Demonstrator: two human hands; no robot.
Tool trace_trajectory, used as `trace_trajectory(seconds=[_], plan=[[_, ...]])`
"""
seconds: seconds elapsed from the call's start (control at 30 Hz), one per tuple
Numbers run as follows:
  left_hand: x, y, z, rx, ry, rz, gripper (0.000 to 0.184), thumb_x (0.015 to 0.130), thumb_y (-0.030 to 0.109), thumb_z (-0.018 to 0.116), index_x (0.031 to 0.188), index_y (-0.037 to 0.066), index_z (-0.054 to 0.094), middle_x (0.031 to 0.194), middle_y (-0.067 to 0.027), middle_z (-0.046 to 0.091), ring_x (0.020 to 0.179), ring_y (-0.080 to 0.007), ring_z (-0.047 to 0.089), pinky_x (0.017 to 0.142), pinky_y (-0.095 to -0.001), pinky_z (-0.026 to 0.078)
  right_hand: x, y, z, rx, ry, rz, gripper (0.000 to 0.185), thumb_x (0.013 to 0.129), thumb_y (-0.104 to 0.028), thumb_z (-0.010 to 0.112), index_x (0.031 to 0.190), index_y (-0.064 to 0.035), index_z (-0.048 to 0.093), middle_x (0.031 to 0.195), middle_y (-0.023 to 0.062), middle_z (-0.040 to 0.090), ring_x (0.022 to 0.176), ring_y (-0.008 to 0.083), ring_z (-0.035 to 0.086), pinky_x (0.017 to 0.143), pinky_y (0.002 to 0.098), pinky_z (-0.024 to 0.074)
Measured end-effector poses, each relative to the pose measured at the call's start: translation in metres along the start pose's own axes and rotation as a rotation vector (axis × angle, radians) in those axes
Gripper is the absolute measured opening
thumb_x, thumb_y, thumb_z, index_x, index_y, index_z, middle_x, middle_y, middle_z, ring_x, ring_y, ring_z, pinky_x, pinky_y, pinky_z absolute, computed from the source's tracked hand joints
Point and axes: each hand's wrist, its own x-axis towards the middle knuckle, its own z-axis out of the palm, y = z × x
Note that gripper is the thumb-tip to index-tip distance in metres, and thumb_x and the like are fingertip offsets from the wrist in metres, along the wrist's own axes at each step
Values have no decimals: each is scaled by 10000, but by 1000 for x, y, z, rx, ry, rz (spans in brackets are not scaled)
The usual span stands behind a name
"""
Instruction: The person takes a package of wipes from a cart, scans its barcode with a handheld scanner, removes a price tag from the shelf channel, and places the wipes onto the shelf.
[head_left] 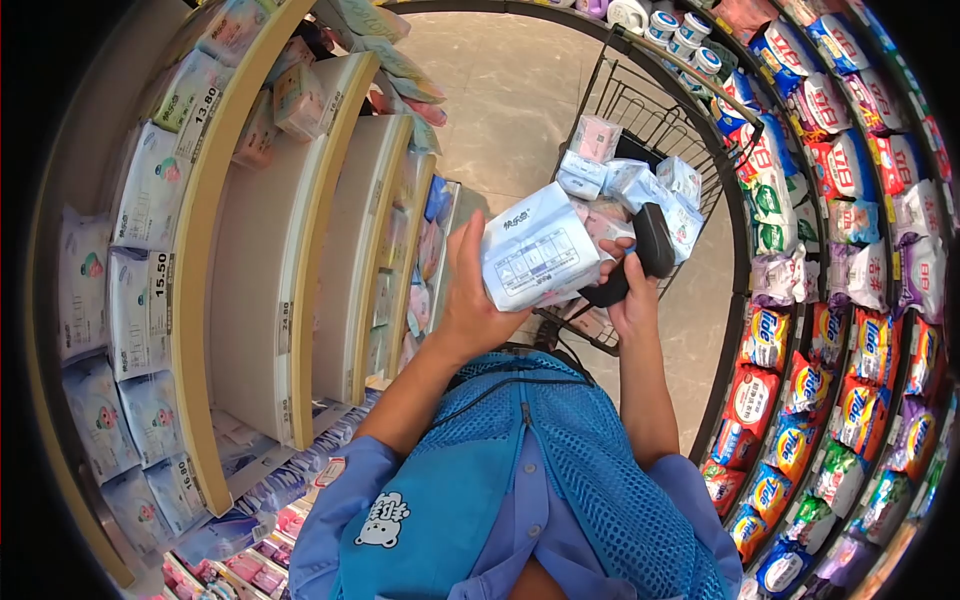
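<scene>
In front of my chest, my left hand (474, 295) grips a white soft pack (535, 250) with blue printing and a table of text on its upward face. My right hand (630, 295) is closed around a black rounded object (652, 243), whose exact kind I cannot make out; a bit of blue shows at the fingertips. Those fingers come close to the pack's right edge. Just beyond both hands, a wire shopping cart (668, 100) carries several similar white packs (632, 185) and a pink-and-white pack (597, 138).
To my left, cream-edged shelves (200, 290) hold packs with price tags, and some boards show bare surface. On the right, a curved rack holds rows of detergent bags (765, 335). White tubs (690, 35) stand at the back. Tiled floor (490, 80) lies between.
</scene>
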Motion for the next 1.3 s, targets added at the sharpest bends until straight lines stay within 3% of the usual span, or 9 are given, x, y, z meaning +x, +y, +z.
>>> trace_trajectory(seconds=[0.13,0.33,0.6,0.67,0.8,0.9,1.03,1.23,1.3], plan=[[5,-3,-1,232,-6,252,1125,629,90,848,1498,-38,145,1356,-275,382,1233,-422,448,1047,-462,374,-17,-25,36,-121,-152,-83,622,829,-302,787,1293,16,522,1210,187,632,883,181,663,716,271,546],[3,-10,5,177,-56,329,1060,620,5,808,1487,-16,198,1379,-269,408,1235,-438,455,1067,-505,362,-25,-22,57,-388,-161,-166,811,692,-227,893,1368,-24,493,1291,99,588,1164,200,576,919,323,531],[9,0,0,142,-100,384,944,600,-99,733,1451,57,356,1415,-183,492,1295,-413,472,1113,-559,329,-27,-28,31,-96,-147,-18,519,776,-151,832,1204,-29,566,1127,85,634,1048,222,636,917,376,539],[7,-6,-1,185,-70,553,737,685,-22,725,1367,118,482,1390,-99,539,1308,-346,480,1125,-530,331,-22,-35,24,188,-304,121,453,812,-201,810,1162,-14,591,1133,82,630,986,180,628,908,323,532],[6,7,-11,419,-230,760,532,794,118,701,1296,201,545,1382,1,555,1313,-270,484,1147,-490,317,-27,-33,26,46,-113,214,559,763,-271,846,1179,-9,579,1095,68,640,1016,193,631,913,343,536],[3,9,-14,447,-327,891,475,846,203,701,1291,269,551,1362,73,562,1289,-261,497,1178,-488,275,-31,-28,23,23,-152,243,537,757,-166,852,1203,-46,577,1097,62,637,1018,192,632,897,361,544],[1,7,-13,464,-269,941,503,820,240,734,1287,276,552,1465,1,466,1356,-279,432,1183,-514,245,-38,-18,23,7,-147,176,496,731,-90,847,1148,-40,584,1081,67,634,1008,192,635,880,367,549],[-23,-14,9,302,13,483,648,838,65,609,1447,203,436,1549,-236,264,1428,-403,312,1157,-548,246,-43,-24,37,-25,-182,7,425,713,-111,854,1025,-34,576,1126,116,625,1051,229,616,941,396,509],[-25,-6,8,-100,-70,16,807,809,38,596,1540,90,257,1573,-253,203,1436,-426,280,1151,-516,266,-44,-24,37,-34,-207,-21,401,715,-97,845,997,-38,565,1174,142,614,1088,249,599,982,412,483]])
